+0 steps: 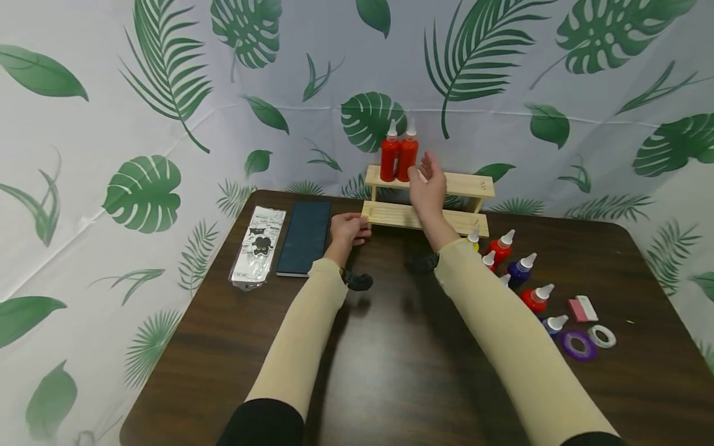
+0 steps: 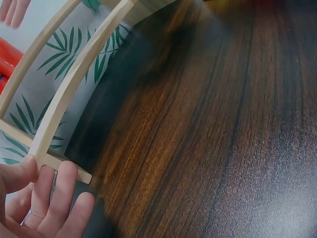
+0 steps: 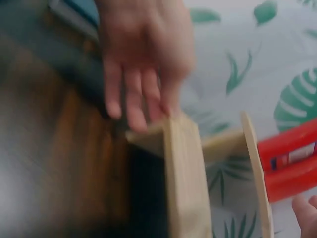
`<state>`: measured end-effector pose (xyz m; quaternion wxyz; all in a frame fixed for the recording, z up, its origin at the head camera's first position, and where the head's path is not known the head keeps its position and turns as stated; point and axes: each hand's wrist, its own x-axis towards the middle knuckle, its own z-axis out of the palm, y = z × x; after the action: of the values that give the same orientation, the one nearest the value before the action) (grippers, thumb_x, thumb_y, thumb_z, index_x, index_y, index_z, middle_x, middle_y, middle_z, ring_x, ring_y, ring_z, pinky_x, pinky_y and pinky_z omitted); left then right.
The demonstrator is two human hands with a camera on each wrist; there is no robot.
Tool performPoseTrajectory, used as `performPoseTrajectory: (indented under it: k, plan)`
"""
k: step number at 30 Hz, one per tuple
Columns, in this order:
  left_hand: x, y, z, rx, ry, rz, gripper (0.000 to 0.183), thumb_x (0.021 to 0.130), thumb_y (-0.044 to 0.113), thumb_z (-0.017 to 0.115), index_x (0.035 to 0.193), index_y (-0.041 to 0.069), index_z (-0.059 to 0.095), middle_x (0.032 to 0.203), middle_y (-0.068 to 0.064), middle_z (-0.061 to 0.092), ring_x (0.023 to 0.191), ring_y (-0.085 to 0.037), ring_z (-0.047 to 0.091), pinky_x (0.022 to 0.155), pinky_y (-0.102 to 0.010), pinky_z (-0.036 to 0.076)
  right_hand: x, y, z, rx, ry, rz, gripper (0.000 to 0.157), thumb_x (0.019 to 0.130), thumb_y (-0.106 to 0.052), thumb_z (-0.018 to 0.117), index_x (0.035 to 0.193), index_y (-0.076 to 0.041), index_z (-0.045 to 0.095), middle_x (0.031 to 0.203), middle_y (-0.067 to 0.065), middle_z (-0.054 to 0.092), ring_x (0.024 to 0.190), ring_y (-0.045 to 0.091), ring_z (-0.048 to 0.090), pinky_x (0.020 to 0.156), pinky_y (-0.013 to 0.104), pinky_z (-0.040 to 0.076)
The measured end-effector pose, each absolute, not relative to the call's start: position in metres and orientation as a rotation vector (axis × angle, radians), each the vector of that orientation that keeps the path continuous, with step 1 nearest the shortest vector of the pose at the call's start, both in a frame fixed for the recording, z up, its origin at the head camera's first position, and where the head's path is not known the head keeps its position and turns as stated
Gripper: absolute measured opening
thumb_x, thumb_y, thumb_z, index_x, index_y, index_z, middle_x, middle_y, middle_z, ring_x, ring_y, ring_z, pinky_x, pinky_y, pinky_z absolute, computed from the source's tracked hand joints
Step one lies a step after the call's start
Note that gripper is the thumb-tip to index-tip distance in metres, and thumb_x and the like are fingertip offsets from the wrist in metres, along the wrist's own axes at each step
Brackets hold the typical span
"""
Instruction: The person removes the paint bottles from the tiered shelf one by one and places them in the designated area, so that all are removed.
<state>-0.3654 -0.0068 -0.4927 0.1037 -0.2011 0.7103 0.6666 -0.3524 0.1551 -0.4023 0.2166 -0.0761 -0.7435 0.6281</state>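
Observation:
A two-tier wooden rack (image 1: 390, 214) stands at the back of the table. On its upper shelf, toward the left end, two red squeeze bottles (image 1: 389, 160) with white pointed caps stand upright side by side. My left hand (image 1: 347, 229) pinches the left end of the lower shelf (image 2: 67, 96), thumb on top and fingers under it. Just right of the bottles is my right hand (image 1: 428, 191), raised in front of the upper shelf with loosely bent fingers and holding nothing. In the right wrist view its fingertips (image 3: 305, 213) appear close beside a bottle.
Right of the rack stand several squeeze bottles (image 1: 520, 269) in red, blue and yellow, partly behind my right sleeve. An eraser (image 1: 582, 308), a purple tape roll (image 1: 579, 345) and a white one (image 1: 602, 336) lie nearby. At left are a dark notebook (image 1: 304, 238) and a packaged ruler set (image 1: 258, 244).

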Motion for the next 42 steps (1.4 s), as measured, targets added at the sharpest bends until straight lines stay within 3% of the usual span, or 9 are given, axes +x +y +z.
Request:
performPoseTrajectory:
  k: [9,15,21,24,29,33,42]
  plan:
    - [-0.365,-0.005,-0.493,-0.573,2.059,2.020,0.021,0.088,0.014,0.070,0.109,0.010,0.068,0.089,-0.009,0.074,0.074,-0.020,0.072,0.062,-0.034,0.058,-0.400,0.174,-0.378,-0.143,-2.443,1.642,0.059,0.101,-0.024,0.047,0.154,-0.023,0.020,0.156,0.000,0.028,0.141,0.016,0.028,0.114,0.030,0.025]
    - [-0.366,-0.005,-0.495,-0.597,2.048,2.040,0.019,0.087,0.013,0.071,0.105,0.011,0.069,0.085,-0.008,0.074,0.073,-0.019,0.072,0.060,-0.033,0.058,-0.403,0.172,-0.367,-0.154,-2.519,1.718,0.054,0.101,-0.022,0.048,0.151,-0.024,0.027,0.149,0.004,0.038,0.134,0.020,0.038,0.112,0.038,0.031]
    - [-0.366,-0.004,-0.496,-0.592,2.040,2.034,0.019,0.087,0.014,0.071,0.105,0.011,0.069,0.086,-0.008,0.074,0.072,-0.019,0.072,0.061,-0.034,0.058,-0.395,0.171,-0.373,-0.182,-2.429,1.629,0.047,0.100,-0.018,0.050,0.144,-0.015,0.035,0.142,0.011,0.043,0.128,0.024,0.045,0.108,0.037,0.037]
    - [-0.366,-0.006,-0.496,-0.596,2.024,2.038,0.019,0.087,0.015,0.071,0.106,0.011,0.069,0.088,-0.008,0.074,0.073,-0.020,0.072,0.061,-0.033,0.058,-0.390,0.173,-0.377,-0.200,-2.373,1.597,0.044,0.099,-0.018,0.051,0.142,-0.016,0.039,0.140,0.010,0.046,0.125,0.024,0.047,0.106,0.037,0.040]
    - [-0.365,-0.009,-0.493,-0.582,2.014,2.054,0.021,0.087,0.015,0.071,0.108,0.010,0.068,0.090,-0.009,0.074,0.078,-0.022,0.072,0.061,-0.033,0.058,-0.367,0.171,-0.374,-0.231,-2.209,1.646,0.043,0.098,-0.020,0.054,0.140,-0.020,0.044,0.137,0.008,0.049,0.121,0.023,0.051,0.104,0.040,0.042]
    - [-0.364,-0.010,-0.491,-0.549,1.997,2.067,0.024,0.088,0.015,0.070,0.111,0.009,0.067,0.093,-0.009,0.073,0.081,-0.023,0.072,0.065,-0.035,0.058,-0.332,0.169,-0.374,-0.176,-2.093,1.664,0.039,0.096,-0.017,0.058,0.134,-0.016,0.051,0.132,0.009,0.054,0.116,0.024,0.055,0.102,0.040,0.043]
    - [-0.362,-0.011,-0.490,-0.539,1.968,2.055,0.025,0.088,0.015,0.070,0.113,0.009,0.066,0.095,-0.011,0.073,0.079,-0.021,0.072,0.072,-0.039,0.058,-0.247,0.168,-0.429,-0.072,-2.180,1.541,0.045,0.093,-0.020,0.063,0.136,-0.010,0.051,0.131,0.011,0.057,0.115,0.029,0.057,0.098,0.044,0.047]
